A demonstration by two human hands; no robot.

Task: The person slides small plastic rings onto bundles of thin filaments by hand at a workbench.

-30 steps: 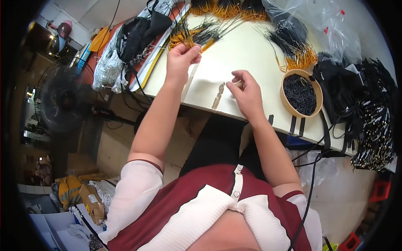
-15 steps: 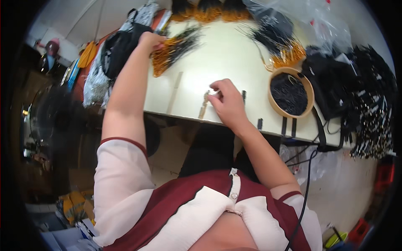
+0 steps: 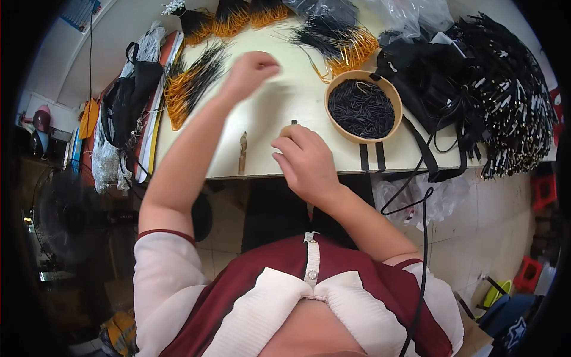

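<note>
My left hand point(image 3: 253, 76) hangs over the pale table, its fingers curled together and blurred. Whether a thin cord is in them is too smeared to see. Left of it lies a bundle of black cords with golden-orange looped ends point(image 3: 181, 95). Near the front edge is my right hand point(image 3: 306, 162), fingers bent, thumb apart from the forefinger, with no held thing visible. A small dark piece point(image 3: 294, 122) shows just past its fingers. Between my forearm and right hand, a narrow brown strip point(image 3: 242, 157) with a brassy bit on it lies at the table edge.
A round tan tub point(image 3: 395, 98) of short black pieces stands right of my right hand. Behind it lies another black-and-gold cord bundle point(image 3: 351, 50). Black bags and tasselled cords point(image 3: 505, 89) crowd the right side. A dark cable point(image 3: 425, 238) hangs close to my right arm.
My left hand has left the cord bundle and moved right, over the middle of the table. My right hand has shifted a little toward the table's front edge. The whole view has turned.
</note>
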